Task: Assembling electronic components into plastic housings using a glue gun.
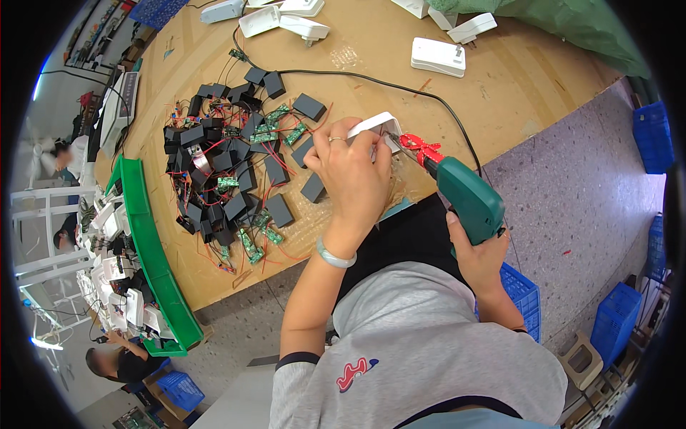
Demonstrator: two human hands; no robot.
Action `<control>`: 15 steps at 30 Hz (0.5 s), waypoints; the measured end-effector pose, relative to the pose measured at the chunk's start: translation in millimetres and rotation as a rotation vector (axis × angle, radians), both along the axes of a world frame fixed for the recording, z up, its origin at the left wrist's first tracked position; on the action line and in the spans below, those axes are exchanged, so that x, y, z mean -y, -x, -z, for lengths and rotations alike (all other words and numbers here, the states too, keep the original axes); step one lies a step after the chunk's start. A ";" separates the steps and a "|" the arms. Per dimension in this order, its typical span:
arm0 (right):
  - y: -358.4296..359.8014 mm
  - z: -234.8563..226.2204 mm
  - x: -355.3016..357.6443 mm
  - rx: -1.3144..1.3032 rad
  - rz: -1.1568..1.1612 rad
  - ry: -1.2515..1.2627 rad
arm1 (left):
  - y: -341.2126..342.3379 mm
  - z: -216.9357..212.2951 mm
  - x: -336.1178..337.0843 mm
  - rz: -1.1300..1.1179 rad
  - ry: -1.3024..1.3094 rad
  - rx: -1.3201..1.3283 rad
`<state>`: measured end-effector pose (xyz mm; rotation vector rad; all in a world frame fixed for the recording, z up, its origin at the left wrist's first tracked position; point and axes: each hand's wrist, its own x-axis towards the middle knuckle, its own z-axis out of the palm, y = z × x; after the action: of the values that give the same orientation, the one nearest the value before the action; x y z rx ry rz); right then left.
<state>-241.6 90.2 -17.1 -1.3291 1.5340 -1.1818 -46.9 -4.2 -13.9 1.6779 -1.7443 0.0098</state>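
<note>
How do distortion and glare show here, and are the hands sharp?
Head view: the green tray bows, black fills the corners; head view, far left: a lamp glares white; head view, centre: left hand and right hand look fairly sharp.

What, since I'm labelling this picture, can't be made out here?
- White casing, head view: near side covered by the left grip.
- Green tool, head view: handle partly covered by the right grip; tip too small to judge contact.
- Green cloth, head view: cut off by the top edge.
</note>
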 end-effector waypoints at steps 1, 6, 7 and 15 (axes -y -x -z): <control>0.5 -1.3 -0.9 0.032 0.000 -0.005 | 0.0 -0.3 0.0 -0.001 -0.001 -0.002; 0.8 -5.3 -0.9 0.049 0.003 -0.001 | 0.4 -0.7 -0.3 -0.004 -0.007 -0.004; 0.5 -6.0 0.3 0.021 -0.007 -0.012 | 0.7 -0.8 -0.2 -0.007 -0.007 -0.005; -0.7 -4.8 0.2 0.063 0.004 -0.044 | 2.0 -3.4 -0.4 -0.006 -0.008 -0.013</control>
<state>-240.9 90.0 -12.3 -1.2496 1.5098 -1.1748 -48.9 -3.7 -10.5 1.6850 -1.7316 -0.0052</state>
